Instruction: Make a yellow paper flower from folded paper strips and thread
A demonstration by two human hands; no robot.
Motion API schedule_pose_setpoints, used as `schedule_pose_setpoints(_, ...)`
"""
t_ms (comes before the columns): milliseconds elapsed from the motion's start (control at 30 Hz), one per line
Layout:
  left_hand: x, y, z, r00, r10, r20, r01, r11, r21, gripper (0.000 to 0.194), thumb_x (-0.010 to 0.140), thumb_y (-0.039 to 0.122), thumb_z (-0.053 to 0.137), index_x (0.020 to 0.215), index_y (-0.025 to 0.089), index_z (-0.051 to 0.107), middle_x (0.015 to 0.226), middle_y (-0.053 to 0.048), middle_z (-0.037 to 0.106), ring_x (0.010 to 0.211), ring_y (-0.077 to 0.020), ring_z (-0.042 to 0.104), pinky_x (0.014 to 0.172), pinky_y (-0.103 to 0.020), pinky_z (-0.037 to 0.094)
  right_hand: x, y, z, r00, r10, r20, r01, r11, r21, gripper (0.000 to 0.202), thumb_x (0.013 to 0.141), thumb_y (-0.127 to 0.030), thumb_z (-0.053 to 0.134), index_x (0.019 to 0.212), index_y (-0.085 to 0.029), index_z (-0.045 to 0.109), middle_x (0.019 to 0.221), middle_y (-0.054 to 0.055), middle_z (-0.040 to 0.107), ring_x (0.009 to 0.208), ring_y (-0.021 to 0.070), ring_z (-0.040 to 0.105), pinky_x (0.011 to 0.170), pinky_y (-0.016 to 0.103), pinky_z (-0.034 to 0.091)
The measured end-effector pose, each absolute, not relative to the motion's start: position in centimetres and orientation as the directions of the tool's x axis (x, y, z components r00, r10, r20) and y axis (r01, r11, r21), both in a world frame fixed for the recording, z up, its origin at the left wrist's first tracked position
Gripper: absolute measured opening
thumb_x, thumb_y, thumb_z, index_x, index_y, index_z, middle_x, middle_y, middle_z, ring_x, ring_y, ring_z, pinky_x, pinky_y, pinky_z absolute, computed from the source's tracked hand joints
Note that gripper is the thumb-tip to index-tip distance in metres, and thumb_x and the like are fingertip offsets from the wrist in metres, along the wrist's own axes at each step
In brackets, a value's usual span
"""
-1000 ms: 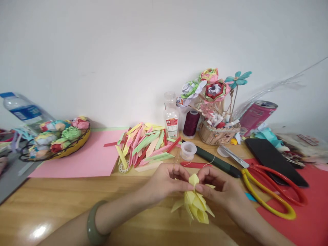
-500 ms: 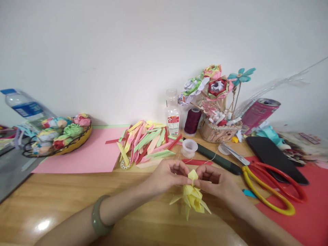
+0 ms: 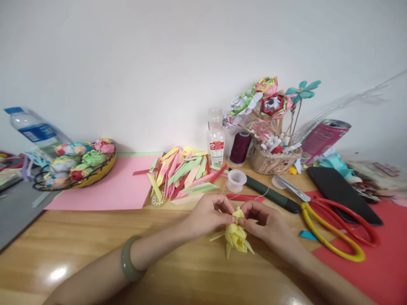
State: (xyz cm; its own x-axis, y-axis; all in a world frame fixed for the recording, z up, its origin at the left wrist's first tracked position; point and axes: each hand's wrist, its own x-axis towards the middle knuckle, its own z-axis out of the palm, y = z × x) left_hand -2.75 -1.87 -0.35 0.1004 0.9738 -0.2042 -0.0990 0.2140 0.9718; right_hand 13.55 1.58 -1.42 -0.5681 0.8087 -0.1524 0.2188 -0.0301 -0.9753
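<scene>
A yellow folded-paper flower point(image 3: 237, 237) hangs between my hands above the wooden table, its pointed petals facing down. My left hand point(image 3: 210, 215), with a ring on one finger, pinches the flower's upper part from the left. From the right, the thumb and curled fingers of my right hand point(image 3: 266, 220) grip the same narrow part. A thin thread point(image 3: 262, 194) shows behind my hands, near a small white plastic spool point(image 3: 236, 181). Folded paper strips point(image 3: 187, 171) lie in a pile beyond my left hand.
Red-and-yellow scissors point(image 3: 330, 228), a black phone point(image 3: 343, 195) and a dark green cutter point(image 3: 270, 194) lie to the right. Behind are a clear bottle point(image 3: 216, 140), a maroon thread cone point(image 3: 240, 148) and a flower basket point(image 3: 275, 163). Left is a yellow basket point(image 3: 101, 171) on pink paper point(image 3: 127, 195).
The flower has tilted and shifted slightly up and left, its lower petals closer to my hands. Both hands remain pinched on it. The whole view has shifted a little.
</scene>
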Motion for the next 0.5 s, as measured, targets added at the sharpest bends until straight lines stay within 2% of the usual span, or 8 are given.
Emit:
schedule_pose_setpoints(333,-2.48,-2.09,-0.70,0.050,0.978,-0.204,0.117,0.197,0.973,0.005,0.060,0.011,0.063,0.061,0.013,0.059,0.060,0.002,0.056,0.057,-0.0086,0.049,0.056,-0.021,0.038,13.47,1.24,-1.58,-0.564,0.817,-0.115,0.316,0.085,-0.945,0.014,0.074,-0.030,0.060,0.070,-0.018,0.054,0.068,-0.001,0.056,0.058,0.0110,0.049,0.049,0.021,0.038)
schedule_pose_setpoints(500,-2.53,-1.91,-0.74,0.093,0.971,-0.222,0.062,0.217,0.974,0.006,0.061,0.012,0.061,0.066,0.014,0.058,0.063,0.002,0.056,0.059,-0.0085,0.050,0.060,-0.022,0.039,13.51,1.06,-1.36,-0.551,0.830,-0.090,0.287,0.087,-0.954,0.021,0.078,-0.037,0.058,0.068,-0.018,0.054,0.065,-0.002,0.055,0.058,0.0115,0.050,0.052,0.023,0.040)
